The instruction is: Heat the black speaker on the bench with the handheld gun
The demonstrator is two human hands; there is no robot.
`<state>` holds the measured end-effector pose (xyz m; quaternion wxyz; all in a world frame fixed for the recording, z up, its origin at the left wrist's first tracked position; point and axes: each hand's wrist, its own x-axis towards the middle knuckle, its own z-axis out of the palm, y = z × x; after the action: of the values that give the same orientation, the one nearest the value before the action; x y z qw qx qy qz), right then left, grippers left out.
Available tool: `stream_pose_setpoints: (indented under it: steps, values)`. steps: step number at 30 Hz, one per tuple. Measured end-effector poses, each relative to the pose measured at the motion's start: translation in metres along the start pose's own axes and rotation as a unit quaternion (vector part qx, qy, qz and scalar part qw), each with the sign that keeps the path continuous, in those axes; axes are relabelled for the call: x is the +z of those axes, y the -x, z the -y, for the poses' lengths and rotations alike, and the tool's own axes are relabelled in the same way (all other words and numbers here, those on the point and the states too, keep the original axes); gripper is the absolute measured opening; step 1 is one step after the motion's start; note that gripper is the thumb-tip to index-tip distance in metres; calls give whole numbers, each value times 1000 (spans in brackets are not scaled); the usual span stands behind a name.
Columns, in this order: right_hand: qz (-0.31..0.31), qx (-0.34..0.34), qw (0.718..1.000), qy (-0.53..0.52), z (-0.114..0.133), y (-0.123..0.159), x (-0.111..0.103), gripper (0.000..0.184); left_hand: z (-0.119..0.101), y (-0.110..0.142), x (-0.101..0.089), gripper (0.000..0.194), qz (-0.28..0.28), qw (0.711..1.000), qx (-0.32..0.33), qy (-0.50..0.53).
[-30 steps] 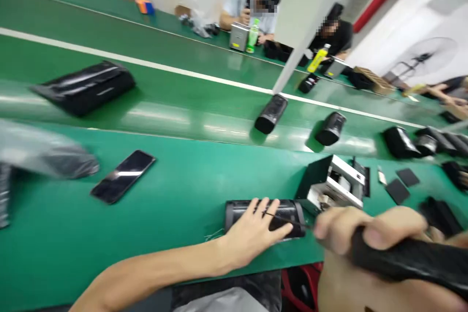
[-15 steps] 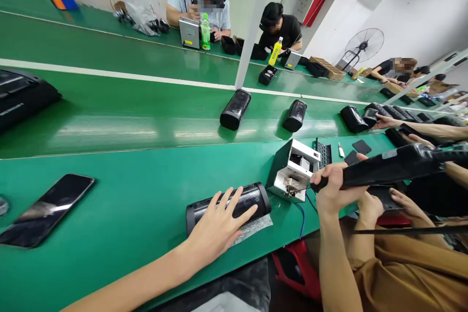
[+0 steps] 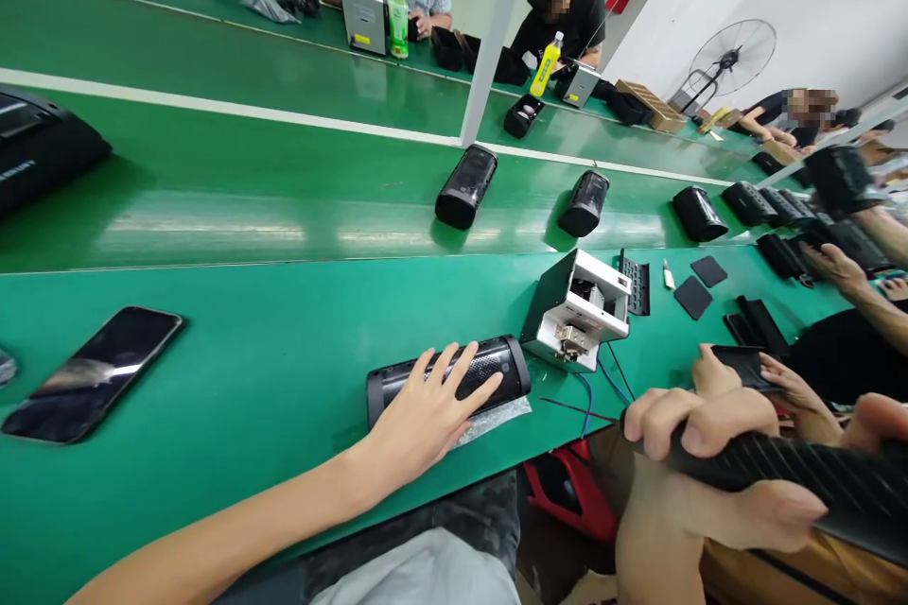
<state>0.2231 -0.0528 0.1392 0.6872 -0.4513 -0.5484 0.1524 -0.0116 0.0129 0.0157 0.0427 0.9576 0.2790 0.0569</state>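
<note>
Lying at the left edge of the frame, a dark phone (image 3: 92,374) rests on the green table (image 3: 270,350). At lower centre the left hand (image 3: 426,411) presses flat, fingers spread, on a black cylindrical speaker (image 3: 497,367). Just right stands a white metal box (image 3: 578,307). At lower right the right hand (image 3: 699,454) grips a black textured tool (image 3: 787,473).
</note>
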Motion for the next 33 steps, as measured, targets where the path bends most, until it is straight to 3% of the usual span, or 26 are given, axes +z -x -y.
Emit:
stream_pose_setpoints:
  steps: [7, 15, 23, 29, 33]
  values:
    - [40, -8, 999, -11, -9, 3, 13, 59, -1, 0, 3, 73, -2, 1000, 1, 0]
    - [38, -7, 998, -43, -13, -3, 23, 54, -1, 1, 1, 71, -5, 1000, 1, -5]
    - [33, 42, 998, -23, -58, 32, 35, 41, -2, 1, 0, 72, -5, 1000, 1, 4]
    - [108, 63, 990, -59, -63, 45, 20, 36, -4, 1, -2, 63, -6, 1000, -3, 23]
    - [124, 85, 986, -72, -63, 51, 13, 35, -5, 1, -4, 60, -3, 999, -1, 33]
